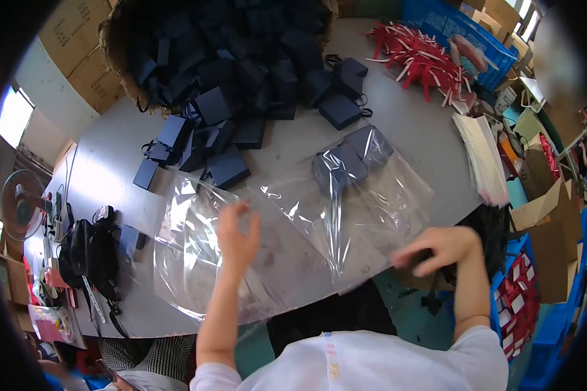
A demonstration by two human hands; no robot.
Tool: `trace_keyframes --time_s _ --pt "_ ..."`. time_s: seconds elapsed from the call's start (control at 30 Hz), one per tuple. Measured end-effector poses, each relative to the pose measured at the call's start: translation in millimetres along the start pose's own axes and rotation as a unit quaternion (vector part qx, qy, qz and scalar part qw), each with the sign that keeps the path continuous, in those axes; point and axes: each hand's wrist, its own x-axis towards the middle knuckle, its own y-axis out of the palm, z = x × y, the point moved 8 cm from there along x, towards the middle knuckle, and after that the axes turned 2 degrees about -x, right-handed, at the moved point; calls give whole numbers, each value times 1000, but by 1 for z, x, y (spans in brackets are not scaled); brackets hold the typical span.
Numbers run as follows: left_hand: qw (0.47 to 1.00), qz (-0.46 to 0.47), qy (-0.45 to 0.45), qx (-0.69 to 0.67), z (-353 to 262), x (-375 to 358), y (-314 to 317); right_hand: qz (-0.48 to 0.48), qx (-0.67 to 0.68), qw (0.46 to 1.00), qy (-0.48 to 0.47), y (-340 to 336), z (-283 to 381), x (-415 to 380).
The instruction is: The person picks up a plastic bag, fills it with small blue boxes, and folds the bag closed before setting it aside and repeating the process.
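Note:
My left hand (238,238) hovers over an empty-looking clear plastic bag (186,254) on the grey table, thumb and fingers apart, with nothing visible in it. At the table's front edge, my right hand (442,251) has its fingers bent but apart and appears to hold nothing. Between and beyond the hands lies another clear plastic bag (398,202). Several dark blue boxes (340,164) sit inside its far end. Loose dark blue boxes (228,167) with black ribbon loops lie just past the left bag.
A large basket (114,52) spills a heap of dark blue boxes onto the table (424,143). Red and white ribbons (421,58), a blue crate (450,29) and a stack of clear bags (479,156) are on the right. A black bag (88,254) and a fan (25,205) stand left. Another person sits at lower left.

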Motion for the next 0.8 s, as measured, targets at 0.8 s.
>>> trace_keyframes --time_s 0.8 --pt "904 122 -132 -389 -18 72 11 -432 -298 844 108 -160 -82 -14"
